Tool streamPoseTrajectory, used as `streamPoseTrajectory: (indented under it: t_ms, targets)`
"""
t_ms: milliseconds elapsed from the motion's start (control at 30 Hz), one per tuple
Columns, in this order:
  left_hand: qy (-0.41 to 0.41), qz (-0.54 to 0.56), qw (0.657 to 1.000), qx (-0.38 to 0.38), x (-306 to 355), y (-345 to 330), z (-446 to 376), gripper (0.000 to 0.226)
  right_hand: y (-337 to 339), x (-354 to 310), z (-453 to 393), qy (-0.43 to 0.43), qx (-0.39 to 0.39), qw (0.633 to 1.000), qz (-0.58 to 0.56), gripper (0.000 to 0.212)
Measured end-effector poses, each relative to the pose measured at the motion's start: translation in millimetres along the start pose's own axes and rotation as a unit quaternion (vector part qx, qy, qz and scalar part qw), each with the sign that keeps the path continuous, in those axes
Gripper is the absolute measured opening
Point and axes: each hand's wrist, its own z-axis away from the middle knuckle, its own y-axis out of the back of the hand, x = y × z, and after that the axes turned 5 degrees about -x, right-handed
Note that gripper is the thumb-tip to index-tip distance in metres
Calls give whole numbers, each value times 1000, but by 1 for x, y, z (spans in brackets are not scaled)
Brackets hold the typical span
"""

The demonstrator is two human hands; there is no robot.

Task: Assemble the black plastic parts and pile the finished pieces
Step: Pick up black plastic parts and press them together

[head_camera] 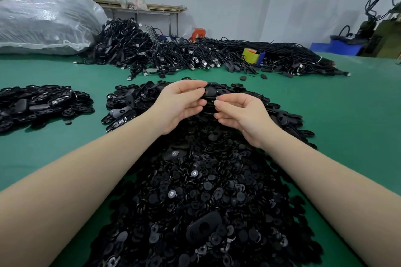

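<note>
We pinch a black plastic part [211, 93] in our left hand [181, 102], the piece jutting right from the fingertips. Our right hand [239, 116], fingers curled, touches its near edge, above the big pile [201, 191] on the green table [347, 119].

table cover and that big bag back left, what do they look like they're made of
Table cover: looks like matte green rubber or vinyl matting, flat and seamless with a dull sheen; which one is unclear. Big bag: thin clear plastic film, judging by its crinkles, glossy highlights and the dark contents showing through.
</note>
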Motion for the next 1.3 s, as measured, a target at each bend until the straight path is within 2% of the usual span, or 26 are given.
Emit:
streamPoseTrajectory:
  t_ms: [133, 267, 333, 433, 533, 600, 700, 800, 867, 967, 1067, 1167, 1300]
  targets:
    - [5, 16, 1000, -13, 5, -7, 1, 19, 1, 3, 0, 4, -7, 1000, 11, 11]
    - [-12, 66, 998, 10, 19, -2, -3, 18, -1, 2, 0, 19, -2, 1000, 17, 7]
    - [32, 91, 995, -3, 21, 2, -4, 17, -3, -5, 0, 33, -5, 999, 20, 6]
    - [155, 100, 979, -91, 17, 8, 0, 23, -6, -16, 0, -4, -90, 995, -30, 8]
    - [173, 84, 973, -125, 13, 17, 1, 30, -7, -16, 1, -72, -170, 982, -26, 9]
    - [154, 76, 978, -119, 13, 27, -2, 28, -5, -14, 1, -69, -158, 985, -10, 11]
    - [118, 50, 986, -104, 13, 38, -4, 18, 3, -13, -1, -15, -108, 992, 66, 10]
    - [74, -4, 995, -66, 14, 40, -5, 26, 5, -10, -2, 40, -60, 989, 129, 10]
    - [70, -5, 996, -51, 17, 36, -7, 27, 1, -11, -3, 51, -52, 993, 98, 11]
    - [134, 20, 983, -124, 21, 26, -5, 16, -5, -13, -3, -2, -104, 995, -4, 13]
    - [184, 43, 966, -175, 14, 22, -1, 24, -8, -7, -1, -26, -129, 991, 28, 15]
    - [158, 79, 972, -154, 12, 35, -1, 20, -4, -4, -2, -6, -80, 996, 41, 12]
    - [121, 30, 984, -128, 19, 58, 0, 20, 5, -3, -5, -6, -53, 998, 21, 11]
